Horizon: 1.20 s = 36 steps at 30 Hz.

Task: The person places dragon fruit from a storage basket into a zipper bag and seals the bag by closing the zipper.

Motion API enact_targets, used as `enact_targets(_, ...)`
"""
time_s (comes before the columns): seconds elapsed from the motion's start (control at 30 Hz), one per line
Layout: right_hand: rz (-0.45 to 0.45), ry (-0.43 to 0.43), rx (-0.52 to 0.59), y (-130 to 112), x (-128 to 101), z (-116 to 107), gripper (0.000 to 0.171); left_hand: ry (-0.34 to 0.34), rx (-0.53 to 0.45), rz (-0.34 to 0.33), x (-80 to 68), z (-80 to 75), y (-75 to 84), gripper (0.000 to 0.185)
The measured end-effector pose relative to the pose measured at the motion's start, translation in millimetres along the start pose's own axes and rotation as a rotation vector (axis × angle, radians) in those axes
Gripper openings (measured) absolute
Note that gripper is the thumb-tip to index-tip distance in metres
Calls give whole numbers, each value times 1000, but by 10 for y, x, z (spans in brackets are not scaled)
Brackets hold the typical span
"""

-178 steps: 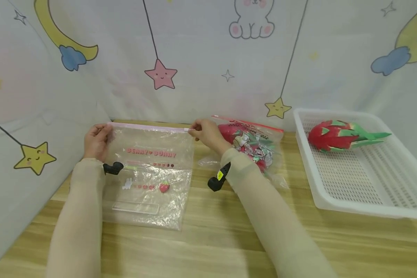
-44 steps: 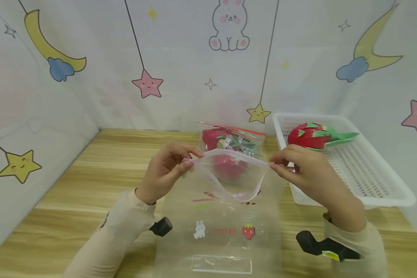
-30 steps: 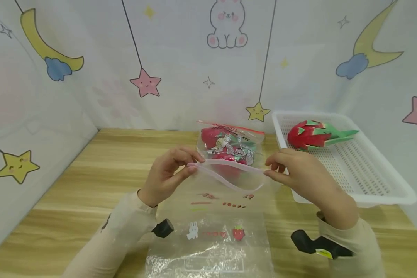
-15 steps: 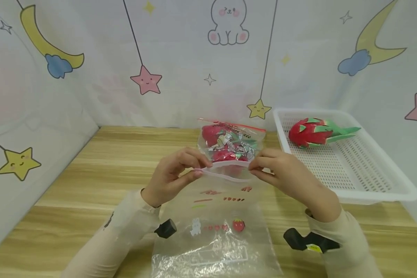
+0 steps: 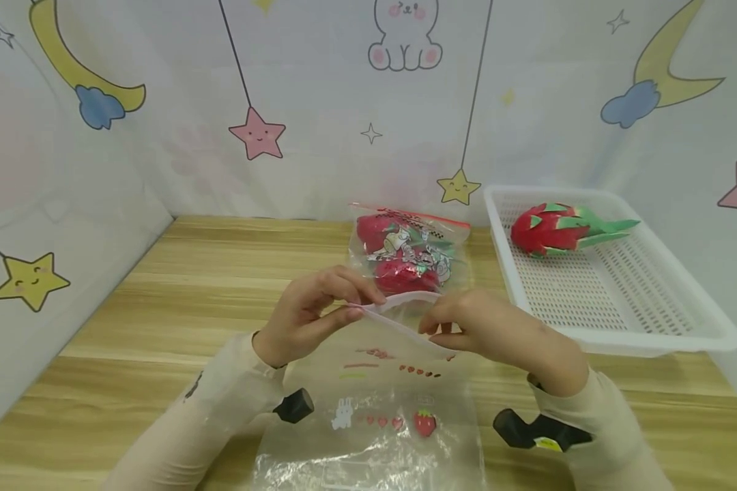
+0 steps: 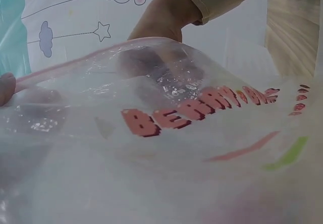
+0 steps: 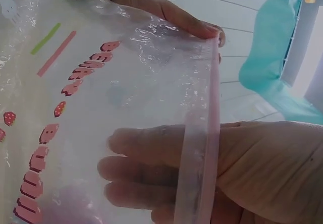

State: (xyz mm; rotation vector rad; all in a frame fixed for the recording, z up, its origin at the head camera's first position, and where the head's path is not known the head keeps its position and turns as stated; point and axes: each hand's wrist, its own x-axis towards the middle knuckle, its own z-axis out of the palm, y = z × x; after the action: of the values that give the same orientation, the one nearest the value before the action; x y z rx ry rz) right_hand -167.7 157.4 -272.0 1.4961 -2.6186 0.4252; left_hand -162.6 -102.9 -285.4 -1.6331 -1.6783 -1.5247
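Two hands hold a clear zip bag (image 5: pixel 374 409) above the wooden table (image 5: pixel 160 300), its mouth slightly open and nothing visible inside. The left hand (image 5: pixel 307 317) pinches the rim's left end; the right hand (image 5: pixel 491 334) has fingers (image 7: pixel 146 168) tucked inside the mouth. Behind, a sealed bag (image 5: pixel 408 249) holds red fruit. Rightmost, a white basket (image 5: pixel 651 327) holds a dragon fruit (image 5: pixel 555 228).

Table (image 5: pixel 178 286): light wood-grain top, running under and beyond the hands. Backdrop (image 5: pixel 319 75): pale cloth on the far side, folding round to the left and right, printed with a bunny (image 5: pixel 405 34), pink star (image 5: pixel 257 134), yellow stars (image 5: pixel 458 187), moons (image 5: pixel 67 61) and blue clouds (image 5: pixel 630 104). Basket (image 5: pixel 639 327): white, perforated, on the table to the right of the hands, against the cloth. Light: soft, even, with faint shadows.
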Motion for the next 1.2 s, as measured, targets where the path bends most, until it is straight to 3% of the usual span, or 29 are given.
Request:
enact_targets(0.3,113,-138,-38,-23,65,115,25,-38,12,9,-6,5,-3,12)
enact_targets(0.5,117,-168,-6,-9,73,172,27,-53,11,24,-9,16,2,5)
enact_targets(0.83,112,-138,15,0,95,201,22,-56,1,26,2,22,45,11)
enact_targets(1.2,141,-67,-69,-13,109,270,37,-55,-2,36,8,19,67,9)
